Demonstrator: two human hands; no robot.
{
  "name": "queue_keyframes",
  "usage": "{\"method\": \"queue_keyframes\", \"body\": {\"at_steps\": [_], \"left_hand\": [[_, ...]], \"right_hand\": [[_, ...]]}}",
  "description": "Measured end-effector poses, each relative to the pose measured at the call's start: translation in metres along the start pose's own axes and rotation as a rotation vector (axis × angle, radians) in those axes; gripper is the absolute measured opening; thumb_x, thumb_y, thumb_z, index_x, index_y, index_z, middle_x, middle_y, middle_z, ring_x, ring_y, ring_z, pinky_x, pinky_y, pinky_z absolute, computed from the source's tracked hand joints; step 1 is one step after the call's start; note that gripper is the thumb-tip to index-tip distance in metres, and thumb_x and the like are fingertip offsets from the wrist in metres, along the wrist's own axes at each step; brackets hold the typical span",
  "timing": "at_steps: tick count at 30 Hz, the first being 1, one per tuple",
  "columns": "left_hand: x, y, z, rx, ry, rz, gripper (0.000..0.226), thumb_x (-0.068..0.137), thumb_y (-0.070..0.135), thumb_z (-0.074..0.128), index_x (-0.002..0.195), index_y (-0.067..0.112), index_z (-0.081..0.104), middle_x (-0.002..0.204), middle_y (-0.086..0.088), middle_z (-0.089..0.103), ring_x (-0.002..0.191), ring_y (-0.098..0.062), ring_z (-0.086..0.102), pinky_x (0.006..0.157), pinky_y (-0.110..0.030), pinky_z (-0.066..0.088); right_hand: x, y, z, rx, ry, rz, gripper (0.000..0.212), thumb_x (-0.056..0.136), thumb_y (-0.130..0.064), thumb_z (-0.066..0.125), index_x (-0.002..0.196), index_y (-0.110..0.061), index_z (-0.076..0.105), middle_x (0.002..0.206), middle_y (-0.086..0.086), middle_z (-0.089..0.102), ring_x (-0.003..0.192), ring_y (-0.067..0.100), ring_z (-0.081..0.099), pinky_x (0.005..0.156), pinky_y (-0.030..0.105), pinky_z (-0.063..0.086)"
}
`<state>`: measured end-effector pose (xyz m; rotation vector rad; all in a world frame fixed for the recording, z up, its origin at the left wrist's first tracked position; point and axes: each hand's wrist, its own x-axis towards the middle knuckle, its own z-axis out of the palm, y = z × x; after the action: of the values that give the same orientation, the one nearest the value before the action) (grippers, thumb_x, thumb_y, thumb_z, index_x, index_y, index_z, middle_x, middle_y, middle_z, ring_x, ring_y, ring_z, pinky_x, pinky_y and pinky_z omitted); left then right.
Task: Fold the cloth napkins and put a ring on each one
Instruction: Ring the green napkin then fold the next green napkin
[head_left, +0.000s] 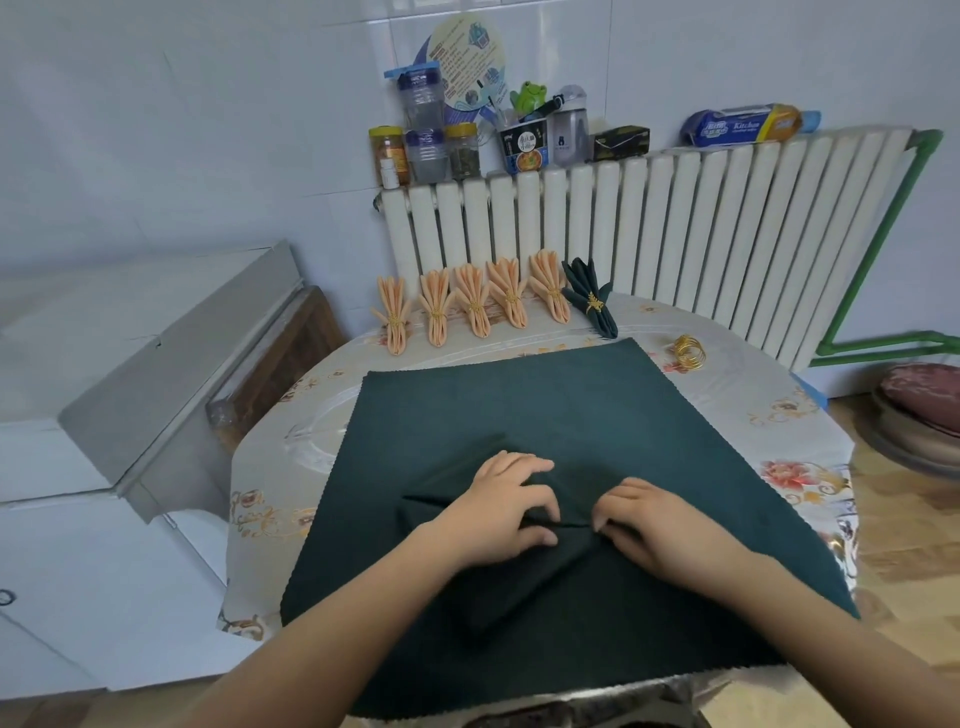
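Observation:
A dark green napkin (524, 587), partly pleated, lies on top of a flat dark green napkin (545, 410) that covers most of the table. My left hand (506, 506) pinches its folds at the middle, fingers curled. Just to the right, my right hand (649, 519) pinches the same folds. At the table's far edge stand several folded peach napkins (472, 301), each with a gold ring, and one folded green napkin (589, 301) with a ring. Loose gold rings (688, 352) lie at the far right.
The round table (789, 415) has a floral cover. A white radiator (675, 228) stands behind it with jars and boxes on top. A grey and white cabinet (130, 395) is at the left. A cushioned stool (919, 410) sits at the right.

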<state>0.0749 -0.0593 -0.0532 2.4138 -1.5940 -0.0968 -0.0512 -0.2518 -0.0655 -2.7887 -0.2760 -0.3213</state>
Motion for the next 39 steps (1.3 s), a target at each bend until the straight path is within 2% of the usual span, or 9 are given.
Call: {"method": "queue_keyframes", "body": {"at_steps": [5, 9, 17, 21, 23, 25, 29, 33, 39], "left_hand": [[0.004, 0.007, 0.018, -0.045, -0.079, -0.067, 0.028, 0.096, 0.041, 0.046, 0.116, 0.022, 0.047, 0.155, 0.002, 0.023, 0.146, -0.014, 0.007, 0.119, -0.041, -0.004], [0.001, 0.007, 0.022, -0.048, -0.069, -0.113, 0.041, 0.099, 0.040, 0.039, 0.136, 0.023, 0.036, 0.157, 0.009, 0.019, 0.145, -0.006, 0.006, 0.119, -0.039, -0.001], [-0.035, -0.017, 0.022, 0.104, -0.114, -0.243, 0.052, 0.102, 0.042, 0.019, 0.151, 0.034, 0.002, 0.157, 0.015, -0.007, 0.144, -0.004, -0.012, 0.117, -0.032, -0.011], [-0.054, -0.037, 0.024, 0.036, -0.012, -0.218, 0.061, 0.092, 0.052, 0.010, 0.149, 0.034, 0.016, 0.151, 0.021, 0.000, 0.140, 0.005, -0.006, 0.112, -0.015, -0.010], [-0.061, -0.043, 0.027, -0.132, 0.148, -0.224, 0.051, 0.096, 0.047, 0.031, 0.141, 0.028, 0.041, 0.148, 0.017, 0.025, 0.138, 0.007, 0.014, 0.111, -0.008, 0.001], [-0.064, -0.045, 0.030, -0.283, 0.320, -0.253, 0.029, 0.093, 0.024, 0.058, 0.121, 0.021, 0.064, 0.133, 0.012, 0.053, 0.129, 0.006, 0.038, 0.108, -0.005, 0.018], [-0.060, -0.039, 0.025, -0.243, 0.440, -0.253, 0.005, 0.081, 0.011, 0.073, 0.084, 0.015, 0.075, 0.096, 0.010, 0.071, 0.102, 0.000, 0.058, 0.092, -0.012, 0.043], [-0.062, -0.028, 0.011, -0.164, 0.340, -0.175, 0.023, 0.084, 0.039, 0.049, 0.094, 0.022, 0.062, 0.095, 0.016, 0.064, 0.092, 0.000, 0.054, 0.082, -0.022, 0.045], [-0.078, -0.032, 0.003, -0.154, 0.028, -0.064, 0.032, 0.082, 0.055, 0.041, 0.103, 0.034, 0.051, 0.133, 0.022, 0.040, 0.124, 0.006, 0.031, 0.104, -0.013, 0.020]], "right_hand": [[0.004, 0.000, 0.002, 0.008, 0.091, 0.052, 0.016, 0.073, -0.016, 0.042, 0.077, -0.020, 0.057, 0.084, -0.011, 0.062, 0.086, 0.013, 0.052, 0.077, 0.021, 0.043], [0.011, -0.016, 0.023, 0.158, 0.170, 0.118, 0.018, 0.084, -0.019, 0.055, 0.098, -0.018, 0.065, 0.101, -0.011, 0.063, 0.099, 0.005, 0.050, 0.088, 0.014, 0.037], [0.013, -0.015, 0.038, 0.142, 0.215, 0.114, 0.007, 0.081, -0.016, 0.067, 0.086, -0.021, 0.069, 0.088, -0.011, 0.066, 0.083, 0.013, 0.058, 0.073, 0.021, 0.047], [0.015, -0.014, 0.041, 0.127, 0.271, 0.108, 0.010, 0.079, -0.012, 0.067, 0.083, -0.021, 0.068, 0.083, -0.012, 0.066, 0.078, 0.011, 0.057, 0.069, 0.013, 0.041], [0.015, -0.015, 0.043, 0.097, 0.294, 0.103, 0.015, 0.077, -0.008, 0.066, 0.083, -0.022, 0.067, 0.082, -0.013, 0.066, 0.075, 0.011, 0.056, 0.066, 0.012, 0.040], [0.015, -0.018, 0.045, 0.040, 0.307, 0.094, 0.020, 0.075, -0.005, 0.064, 0.082, -0.024, 0.063, 0.078, -0.014, 0.064, 0.071, 0.012, 0.055, 0.062, 0.014, 0.039], [0.016, -0.021, 0.042, -0.063, 0.335, 0.076, 0.025, 0.067, -0.002, 0.059, 0.072, -0.025, 0.053, 0.067, -0.014, 0.055, 0.062, 0.011, 0.047, 0.054, 0.014, 0.031], [0.015, -0.020, 0.042, -0.065, 0.297, 0.068, 0.032, 0.062, 0.005, 0.067, 0.068, -0.024, 0.055, 0.069, -0.014, 0.057, 0.063, 0.014, 0.052, 0.052, 0.015, 0.036], [0.010, -0.014, 0.036, 0.046, 0.203, 0.067, 0.019, 0.073, -0.007, 0.051, 0.078, -0.023, 0.061, 0.085, -0.013, 0.064, 0.079, 0.014, 0.058, 0.067, 0.016, 0.042]]}}
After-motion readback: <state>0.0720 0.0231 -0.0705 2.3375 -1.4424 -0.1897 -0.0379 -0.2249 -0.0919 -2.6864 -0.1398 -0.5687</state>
